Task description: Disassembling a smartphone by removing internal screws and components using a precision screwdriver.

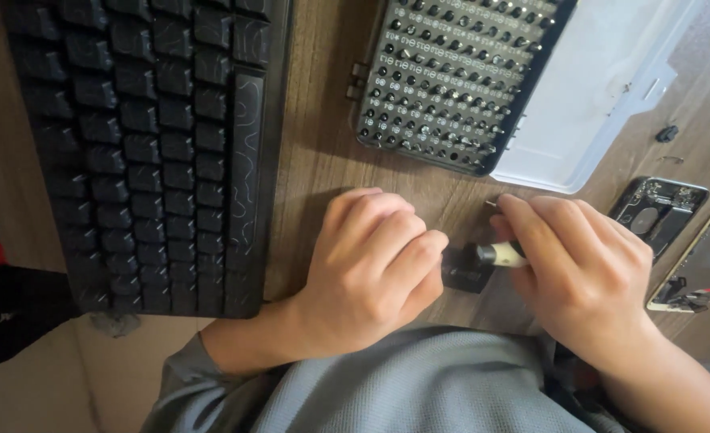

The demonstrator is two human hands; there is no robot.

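Note:
My left hand [371, 269] is curled into a loose fist on the wooden desk, its fingers closed around the black end of a small screwdriver [479, 263]. My right hand [583, 269] grips the white and black handle of the same screwdriver from the other side, and a short metal bit [493, 203] pokes out above its fingertips. The two hands nearly touch at the tool. An open black bit case [443, 76] full of several small bits lies just beyond them.
A black keyboard [142, 152] fills the left of the desk [323, 152]. The case's white lid [603, 88] lies open to the right. An opened phone body [658, 210] and a detached phone screen [703, 261] lie at the right edge. A small black part [667, 133] sits near them.

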